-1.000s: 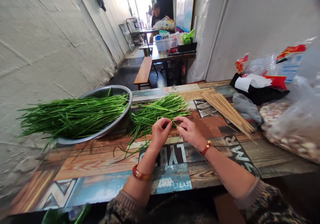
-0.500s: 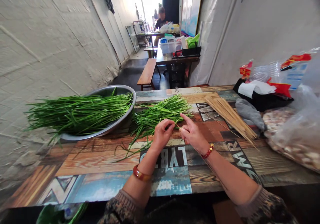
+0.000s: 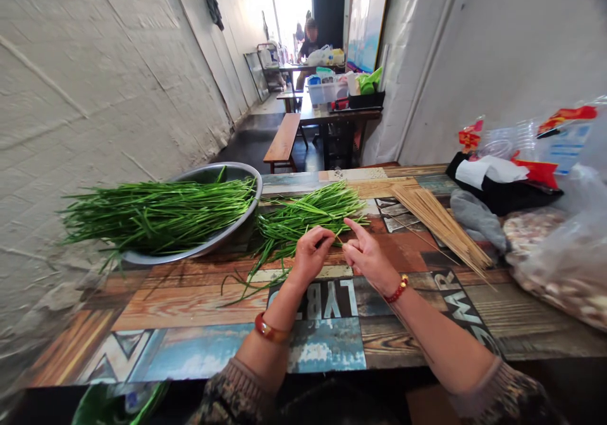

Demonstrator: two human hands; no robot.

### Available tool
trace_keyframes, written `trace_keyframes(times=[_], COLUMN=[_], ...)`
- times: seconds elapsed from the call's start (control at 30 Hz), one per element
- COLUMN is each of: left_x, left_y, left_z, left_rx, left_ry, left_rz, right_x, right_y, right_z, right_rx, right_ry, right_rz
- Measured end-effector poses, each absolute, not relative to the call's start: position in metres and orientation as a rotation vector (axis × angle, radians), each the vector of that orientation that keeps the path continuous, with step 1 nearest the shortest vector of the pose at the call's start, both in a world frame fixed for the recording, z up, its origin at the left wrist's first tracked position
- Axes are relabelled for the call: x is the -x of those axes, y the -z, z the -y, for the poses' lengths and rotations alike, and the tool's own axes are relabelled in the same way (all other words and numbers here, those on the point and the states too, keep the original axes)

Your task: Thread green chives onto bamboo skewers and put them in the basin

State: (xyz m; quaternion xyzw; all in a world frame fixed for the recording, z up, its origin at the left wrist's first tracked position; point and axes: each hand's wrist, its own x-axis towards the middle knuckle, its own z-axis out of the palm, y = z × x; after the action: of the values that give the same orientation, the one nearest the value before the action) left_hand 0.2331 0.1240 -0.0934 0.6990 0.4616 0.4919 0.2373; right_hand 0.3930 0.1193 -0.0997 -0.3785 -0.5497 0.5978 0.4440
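Observation:
My left hand [image 3: 313,251] is closed in a pinch on a thin yellowish-green stalk, apparently a garlic chive [image 3: 338,240], whose end spans the small gap between my hands. My right hand [image 3: 364,253] has its index finger stretched out and its thumb and other fingers curled. A thin straight line under the right forearm looks like a bamboo skewer held in that hand, largely hidden by it. Just beyond both hands lies a loose pile of garlic chives [image 3: 308,213]. To the right, a fan of bamboo skewers [image 3: 434,226] rests on the table.
A metal basin [image 3: 256,200] heaped with long chives [image 3: 161,213] stands at the left. On the right are a bag of pale pieces [image 3: 559,267], a grey plastic bag [image 3: 477,216] and a black cloth [image 3: 512,200]. Benches, tables and a seated person are farther back.
The view has shifted slightly, so everything appears a little farther right. Both hands keep nearly the same pose and grip.

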Motion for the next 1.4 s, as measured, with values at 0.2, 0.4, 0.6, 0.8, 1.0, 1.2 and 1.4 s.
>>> trace_keyframes(times=[0.2,0.4,0.6,0.8,1.0,1.2,1.4], left_x=[-0.241,-0.242,-0.240,-0.239,-0.242,-0.245,-0.248], left_y=[0.094,0.098,0.093,0.092,0.093,0.094,0.098], left_z=[-0.121,-0.121,-0.119,-0.118,-0.118,-0.116,-0.115], left_rx=[-1.885,-1.507,-1.240,-1.017,-0.967,-0.979,-1.074], left_ry=[-1.257,-1.221,-1.250,-1.315,-1.319,-1.329,-1.239], left_rz=[-1.214,-1.210,-1.153,-1.123,-1.091,-1.076,-1.068], right_x=[-0.393,-0.391,-0.388,-0.386,-0.380,-0.373,-0.378], right_y=[0.100,0.105,0.110,0.106,0.103,0.111,0.115], right_z=[-0.120,-0.123,-0.122,-0.118,-0.114,-0.115,-0.107], right_rx=[0.924,0.962,0.910,0.937,1.002,1.033,1.067], right_ry=[-1.482,-1.318,-1.316,-1.363,-1.381,-1.339,-1.256], right_rz=[1.315,1.397,1.477,1.474,1.429,1.387,1.371])
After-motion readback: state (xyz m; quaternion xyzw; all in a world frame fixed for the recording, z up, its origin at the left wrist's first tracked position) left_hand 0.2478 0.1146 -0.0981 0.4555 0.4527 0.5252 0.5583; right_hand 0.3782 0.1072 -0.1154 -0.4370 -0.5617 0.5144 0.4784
